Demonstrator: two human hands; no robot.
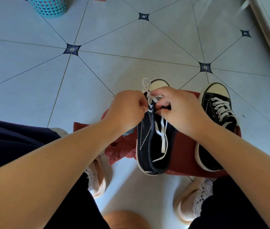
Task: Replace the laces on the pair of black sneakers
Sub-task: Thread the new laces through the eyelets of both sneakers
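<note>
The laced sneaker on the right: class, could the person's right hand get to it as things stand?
Probably yes. The laced sneaker lies uncovered on the red stool, just beside the right hand, with nothing between them. That hand is busy with the white lace, so it must let go first.

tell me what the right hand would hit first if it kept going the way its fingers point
The right hand points left across the sneaker it is working on, so it would probably meet the white lace almost at once, then the left hand just beyond. Depth between them is unclear.
</note>
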